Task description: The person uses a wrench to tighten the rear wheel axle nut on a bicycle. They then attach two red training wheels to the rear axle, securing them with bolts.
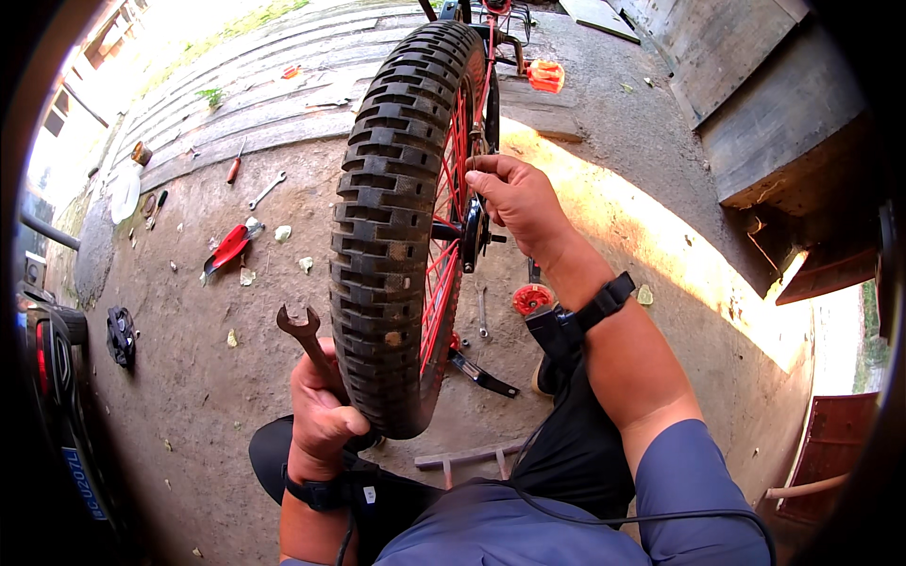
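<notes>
A bicycle wheel with a chunky black tire (385, 198) and red spokes (440, 302) stands upright in front of me. My left hand (323, 407) is closed around a rusty wrench (300, 325), its forked end pointing up. The thumb of that hand lies against the lower left of the tire. On the wheel's right side, my right hand (514, 198) is closed in a pinch just above the hub and the black axle part (475, 236). What its fingertips grip is too small to make out.
On the ground at left lie a screwdriver (235, 162), a silver wrench (268, 191), a red plastic piece (226, 249) and a black pedal (121, 337). A crank arm (483, 375) and a small wrench (483, 312) lie right of the wheel. A vehicle (61, 406) is at far left.
</notes>
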Available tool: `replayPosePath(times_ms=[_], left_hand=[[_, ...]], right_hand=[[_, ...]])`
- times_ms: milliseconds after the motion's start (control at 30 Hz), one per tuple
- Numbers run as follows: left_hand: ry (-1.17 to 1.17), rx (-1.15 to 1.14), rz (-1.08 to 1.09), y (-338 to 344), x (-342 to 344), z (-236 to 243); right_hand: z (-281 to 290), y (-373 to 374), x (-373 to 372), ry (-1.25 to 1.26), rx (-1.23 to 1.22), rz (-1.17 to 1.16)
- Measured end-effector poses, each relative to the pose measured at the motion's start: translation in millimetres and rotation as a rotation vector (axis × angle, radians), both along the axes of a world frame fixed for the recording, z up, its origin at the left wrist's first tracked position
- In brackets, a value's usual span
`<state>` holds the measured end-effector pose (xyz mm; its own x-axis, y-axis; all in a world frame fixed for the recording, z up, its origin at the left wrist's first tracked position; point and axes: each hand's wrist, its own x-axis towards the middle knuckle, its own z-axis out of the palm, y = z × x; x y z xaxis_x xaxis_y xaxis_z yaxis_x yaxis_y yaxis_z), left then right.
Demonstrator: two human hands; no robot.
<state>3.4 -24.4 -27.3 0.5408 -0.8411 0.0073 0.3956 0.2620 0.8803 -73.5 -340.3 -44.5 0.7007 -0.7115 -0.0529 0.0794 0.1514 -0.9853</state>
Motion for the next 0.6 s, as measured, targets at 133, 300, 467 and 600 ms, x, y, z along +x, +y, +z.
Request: replayPosePath(times_ms=[133,300,467,600], left_hand=[[0.016,-0.012,-0.006,-0.4,-0.2,0.0],[0.005,-0.005,-0.002,-1.6,-0.4,2.1],[-0.020,0.013,-0.013,-0.5,1.8,2.0],[-0.004,0.003,-0.010,-1.4,1.0,3.6]], right_hand=[[3.1,-0.8,-1.1,0.010,0.026,0.004],[1.9,0.8,0.3,-0.026,0.025,-0.006],[-2.3,-3.7,1.4,-0.048,-0.003,-0.010],[2.3,-1.4,0.3,-0.027,0.013,0.006]])
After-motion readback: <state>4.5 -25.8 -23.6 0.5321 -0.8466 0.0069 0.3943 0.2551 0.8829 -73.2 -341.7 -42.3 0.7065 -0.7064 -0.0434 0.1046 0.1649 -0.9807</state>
